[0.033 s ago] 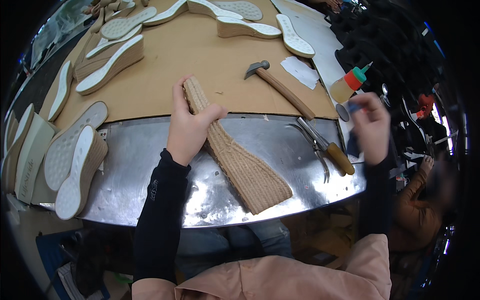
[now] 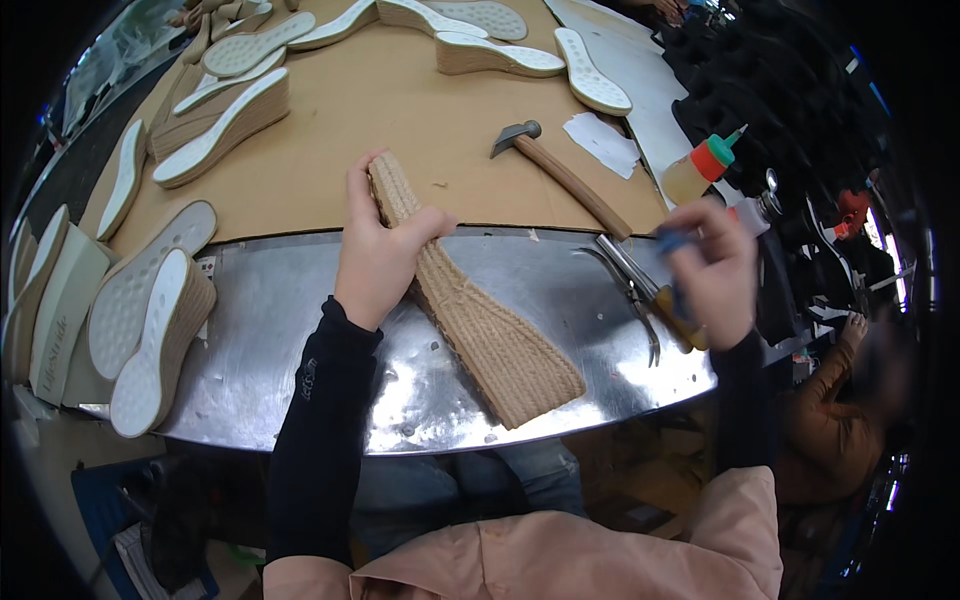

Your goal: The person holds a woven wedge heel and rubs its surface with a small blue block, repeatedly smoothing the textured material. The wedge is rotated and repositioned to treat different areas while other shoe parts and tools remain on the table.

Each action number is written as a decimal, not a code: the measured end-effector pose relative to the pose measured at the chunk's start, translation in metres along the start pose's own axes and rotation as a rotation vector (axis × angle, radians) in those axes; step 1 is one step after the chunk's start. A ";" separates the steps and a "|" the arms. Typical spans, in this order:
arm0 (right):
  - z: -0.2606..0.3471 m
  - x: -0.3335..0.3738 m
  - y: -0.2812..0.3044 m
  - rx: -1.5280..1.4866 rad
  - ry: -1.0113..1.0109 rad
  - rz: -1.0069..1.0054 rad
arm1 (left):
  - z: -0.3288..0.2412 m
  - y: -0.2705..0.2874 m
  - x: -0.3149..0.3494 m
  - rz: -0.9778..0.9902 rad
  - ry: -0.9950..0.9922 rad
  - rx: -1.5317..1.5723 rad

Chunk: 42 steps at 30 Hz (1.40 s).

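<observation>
My left hand (image 2: pixel 382 245) is closed round the narrow end of a wedge shoe sole (image 2: pixel 500 350) wrapped in tan woven braid. The sole slants over the metal tabletop, its thick heel end toward me. To the right, my right hand (image 2: pixel 722 275) is raised with bent fingers, pinching a dark blue, cloth-like piece (image 2: pixel 676 242) blurred by motion. Just below and left of that hand lie curved-jaw pliers (image 2: pixel 640 305) and a metal-shafted tool with a yellow-brown handle (image 2: pixel 683 325), partly hidden by the hand.
A hammer (image 2: pixel 572 185) and white paper (image 2: pixel 603 145) lie on the cardboard (image 2: pixel 360 110). Wedge soles with white tops (image 2: pixel 225 130) line its left and far sides. A glue bottle (image 2: pixel 690 175) with a green cap stands at right. Another person's brown sleeve (image 2: pixel 830 385) shows at far right.
My right hand has shifted left with the blue piece, uncovering a small container behind it and now covering part of the tool handle. My left hand and the sole have hardly moved.
</observation>
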State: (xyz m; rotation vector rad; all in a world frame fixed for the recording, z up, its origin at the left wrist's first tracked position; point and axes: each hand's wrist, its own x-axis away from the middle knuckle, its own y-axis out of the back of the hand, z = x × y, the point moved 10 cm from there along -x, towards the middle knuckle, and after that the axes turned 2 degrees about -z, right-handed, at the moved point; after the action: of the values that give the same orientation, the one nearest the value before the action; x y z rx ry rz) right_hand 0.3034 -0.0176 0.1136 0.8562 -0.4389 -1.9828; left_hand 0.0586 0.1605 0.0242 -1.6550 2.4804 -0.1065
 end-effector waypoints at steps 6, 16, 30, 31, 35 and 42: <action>0.084 0.014 -0.131 -0.105 0.314 0.358 | 0.004 0.000 -0.001 -0.004 0.020 0.008; 0.073 0.004 -0.152 -0.120 0.273 0.368 | 0.010 0.001 -0.004 -0.026 0.053 -0.013; 0.075 0.001 -0.151 -0.159 0.321 0.353 | 0.009 0.001 -0.002 -0.033 0.045 -0.005; 0.073 0.001 -0.153 -0.159 0.298 0.381 | 0.009 0.000 -0.003 -0.029 0.051 0.008; 0.078 -0.003 -0.150 -0.137 0.360 0.320 | 0.005 -0.002 -0.004 -0.015 0.016 -0.009; 0.078 -0.001 -0.152 -0.140 0.360 0.386 | 0.004 -0.001 -0.002 -0.018 0.032 -0.008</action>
State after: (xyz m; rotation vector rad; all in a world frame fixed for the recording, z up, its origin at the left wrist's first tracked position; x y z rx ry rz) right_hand 0.1563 0.0611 0.0776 0.9368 -0.2303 -1.4519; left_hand 0.0610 0.1623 0.0204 -1.6919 2.4925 -0.1260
